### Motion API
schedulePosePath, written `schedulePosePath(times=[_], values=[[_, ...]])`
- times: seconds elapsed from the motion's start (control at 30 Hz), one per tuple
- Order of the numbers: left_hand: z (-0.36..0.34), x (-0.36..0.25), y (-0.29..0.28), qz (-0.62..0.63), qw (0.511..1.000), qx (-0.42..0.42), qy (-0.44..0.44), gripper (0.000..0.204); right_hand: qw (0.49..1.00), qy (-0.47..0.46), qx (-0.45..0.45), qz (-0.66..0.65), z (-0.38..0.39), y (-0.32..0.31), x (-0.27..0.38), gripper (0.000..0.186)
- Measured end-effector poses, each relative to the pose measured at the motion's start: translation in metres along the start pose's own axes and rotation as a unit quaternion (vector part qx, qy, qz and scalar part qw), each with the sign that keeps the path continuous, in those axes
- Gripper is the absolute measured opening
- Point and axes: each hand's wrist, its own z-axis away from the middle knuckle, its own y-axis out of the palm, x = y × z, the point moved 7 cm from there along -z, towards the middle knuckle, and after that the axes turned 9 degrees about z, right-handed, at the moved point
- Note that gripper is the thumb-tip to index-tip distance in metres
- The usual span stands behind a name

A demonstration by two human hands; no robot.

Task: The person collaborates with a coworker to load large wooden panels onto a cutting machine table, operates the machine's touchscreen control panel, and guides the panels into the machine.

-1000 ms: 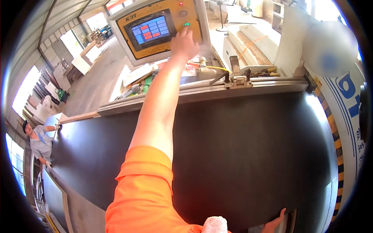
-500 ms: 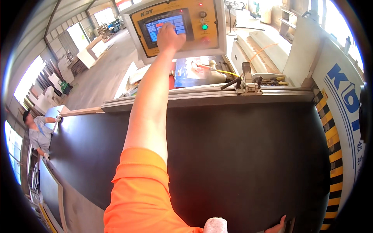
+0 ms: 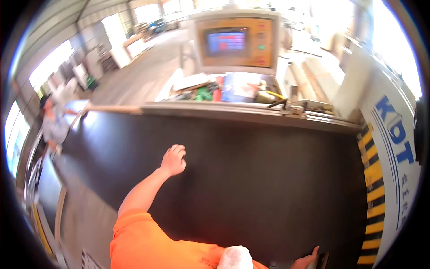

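Note:
A large black panel (image 3: 251, 179) lies flat before me. My left hand (image 3: 174, 160) is over its left-middle part, holding nothing. Its fingers are loosely bent, with small gaps between them. At the panel's near edge, to the right, my right hand (image 3: 305, 261) has its thumb up along the black surface. The other fingers of that hand are hidden below the edge. Past the far side stands a control box (image 3: 264, 62) with a yellow face and a lit blue screen (image 3: 226, 41); no hand touches it.
A metal rail (image 3: 215, 112) runs along the panel's far side. Behind it lies a tray of mixed tools and a blue packet (image 3: 230, 87). Yellow-black striping (image 3: 374, 172) edges the white machine housing (image 3: 394, 134) at right. A co-worker (image 3: 56, 125) stands at the panel's far left end.
My left hand has left the screen and come back toward me, over the panel. My view has shifted, so the control box sits lower and farther right. My right hand stays at the near edge.

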Motion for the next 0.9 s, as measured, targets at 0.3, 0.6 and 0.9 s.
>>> schedulePosePath(times=[0.3, 0.6, 0.9], values=[[0.502, 0.048, -0.124, -0.074, 0.719, -0.277, -0.633, 0.011, 0.992, -0.033, 0.010, 0.120, -0.011, -0.004, 0.001, 0.048], [0.672, -0.065, 0.050, 0.222, 0.688, 0.222, -0.654, 0.031, 0.860, -0.374, -0.189, 0.291, -0.003, -0.040, 0.037, 0.046], [0.685, 0.060, -0.027, 0.286, 0.765, 0.133, -0.561, 0.029, 0.662, -0.581, 0.088, 0.464, 0.202, 0.166, -0.094, 0.061]])
